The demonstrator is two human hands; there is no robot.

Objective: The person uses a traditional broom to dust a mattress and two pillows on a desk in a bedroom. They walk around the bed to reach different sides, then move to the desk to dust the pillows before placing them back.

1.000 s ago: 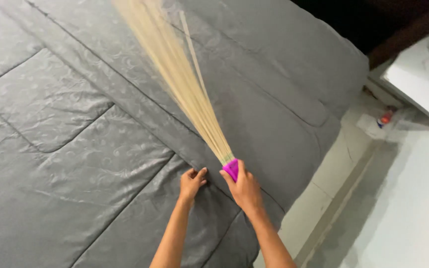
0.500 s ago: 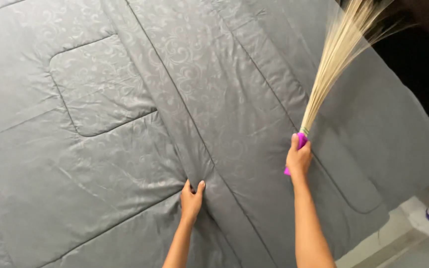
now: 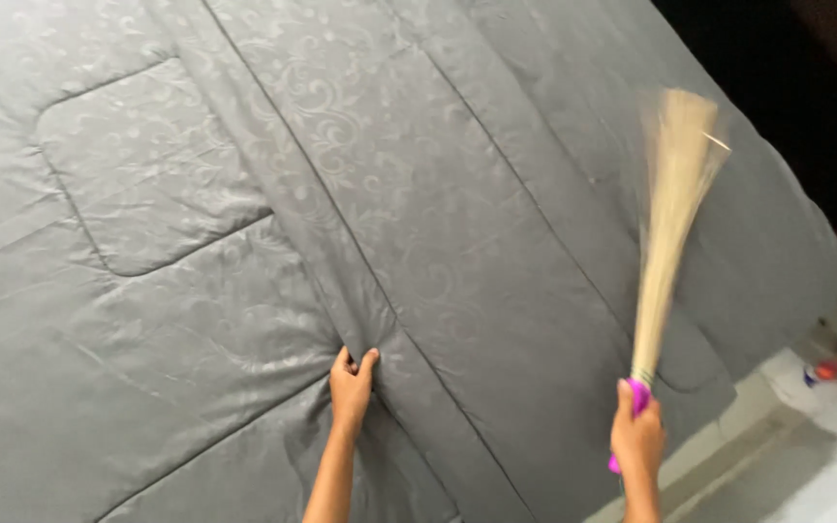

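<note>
**Broom up over the grey quilt**

Head view, looking down: a grey quilted bedspread (image 3: pixel 244 194) with a scroll pattern fills nearly the whole picture. The left hand (image 3: pixel 352 385) is pressed down near the bottom centre, its fingers curled shut and pinching a raised fold of the fabric, with creases fanning out to its left. Over on the right, the right hand (image 3: pixel 637 436) is wrapped tight around the pink handle of a straw broom (image 3: pixel 668 223). The pale bristles rise from the fist and spread at the top, blurred, above the quilt's right part. The two hands are well apart. At the far right, past the quilt's edge, there's a pale floor (image 3: pixel 825 455) with a small red object (image 3: pixel 827 369), too blurred to name.
</note>
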